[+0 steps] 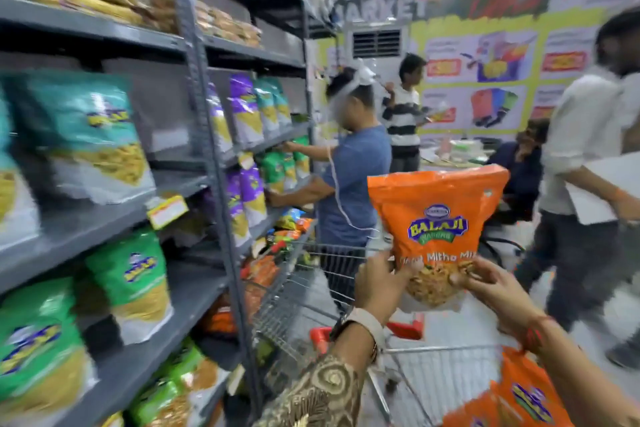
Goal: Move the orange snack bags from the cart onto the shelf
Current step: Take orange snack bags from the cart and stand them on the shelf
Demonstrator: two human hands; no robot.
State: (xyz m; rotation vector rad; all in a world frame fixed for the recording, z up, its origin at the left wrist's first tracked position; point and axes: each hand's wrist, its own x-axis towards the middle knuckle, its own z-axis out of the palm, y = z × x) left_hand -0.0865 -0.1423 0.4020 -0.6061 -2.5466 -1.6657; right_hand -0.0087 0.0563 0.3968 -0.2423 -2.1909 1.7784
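I hold one orange snack bag (pixel 437 218) upright in the air above the wire cart (pixel 446 378). My left hand (pixel 379 282) grips its lower left corner and my right hand (pixel 485 282) grips its lower right corner. More orange bags (pixel 526 395) lie in the cart at the bottom right. The grey metal shelf (pixel 194 291) stands to my left, with green, teal and purple snack bags on its boards. Orange packs (pixel 221 317) sit low on the shelf beside the upright post.
A second wire cart (pixel 294 291) stands ahead against the shelf. A person in a blue shirt (pixel 353 184) reaches into the shelf behind it. Another person (pixel 581 191) walks past on the right. Two more people are at the back wall.
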